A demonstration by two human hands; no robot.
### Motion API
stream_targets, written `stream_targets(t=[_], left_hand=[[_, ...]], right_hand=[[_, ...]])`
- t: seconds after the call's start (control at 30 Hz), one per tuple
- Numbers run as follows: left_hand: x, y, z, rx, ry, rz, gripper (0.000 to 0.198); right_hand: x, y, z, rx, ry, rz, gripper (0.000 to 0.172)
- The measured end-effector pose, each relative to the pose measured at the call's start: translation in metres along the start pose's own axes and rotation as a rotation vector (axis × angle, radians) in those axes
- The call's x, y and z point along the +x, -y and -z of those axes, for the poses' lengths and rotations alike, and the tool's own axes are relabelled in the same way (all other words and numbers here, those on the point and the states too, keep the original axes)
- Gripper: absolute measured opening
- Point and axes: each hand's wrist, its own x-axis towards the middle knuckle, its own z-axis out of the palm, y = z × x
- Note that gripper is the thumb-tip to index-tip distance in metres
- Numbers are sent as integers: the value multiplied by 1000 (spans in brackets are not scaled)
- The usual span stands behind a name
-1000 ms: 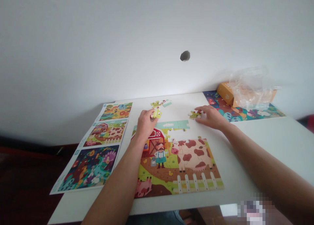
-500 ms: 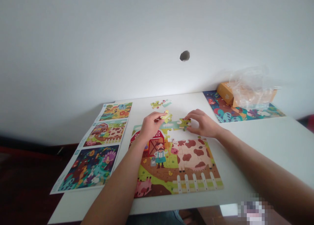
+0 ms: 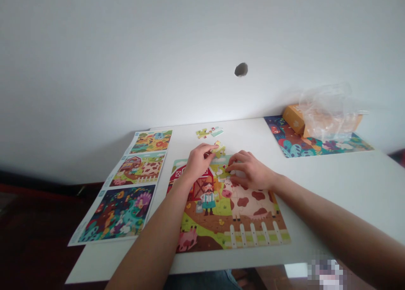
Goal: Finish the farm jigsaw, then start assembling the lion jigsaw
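Note:
A farm jigsaw puzzle with a red barn, a farmer and a spotted cow lies on the white table. My left hand pinches a yellow-green puzzle piece just above the puzzle's top edge. My right hand is curled over the puzzle's upper middle, its fingertips pressing a green puzzle piece down beside the barn roof. Two loose pieces lie farther back on the table.
A strip of three reference pictures lies left of the puzzle. At the back right, an orange box and a clear plastic bag rest on a dark colourful sheet. A white wall with a small hole rises behind.
My right hand carried a green piece from the bare table at the right leftward onto the puzzle's upper part. My left hand shifted slightly right and nearer with its yellow-green piece.

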Motion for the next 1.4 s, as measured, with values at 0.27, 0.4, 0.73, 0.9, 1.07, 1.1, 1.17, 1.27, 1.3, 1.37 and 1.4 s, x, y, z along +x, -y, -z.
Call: stream_targets(t=[0.27,0.4,0.73,0.9,1.07,1.1,1.17,1.27,1.3,1.37,1.4], left_hand=[[0,-2,1,5,11,18,27],[0,-1,1,4,6,19,27],[0,10,-1,-265,-25,203,46],[2,-1,4,-389,-31,280,45],[1,-16,8,-397,41,282,30],[1,-19,9,-392,64,268,30],[0,-24,8,-387,118,235,31],[-2,-32,3,-407,213,192,36],[-3,-34,2,-414,235,184,39],[-4,-36,-1,-407,247,177,41],[-4,-36,-2,-390,240,177,41]], right_hand=[[-1,0,4,-24,-24,-3,24],[-1,0,3,-42,-16,-30,24],[-4,-23,8,-107,-140,-299,26],[-9,-45,11,-290,-215,-630,25],[-9,-31,14,-127,-321,-441,28],[-8,-24,14,-37,-326,-347,32],[-5,-10,13,122,-290,-184,40],[-3,5,9,252,-233,-95,40],[-2,7,7,282,-224,-103,39],[-1,8,4,340,-224,-152,39],[-1,7,3,381,-225,-189,41]])
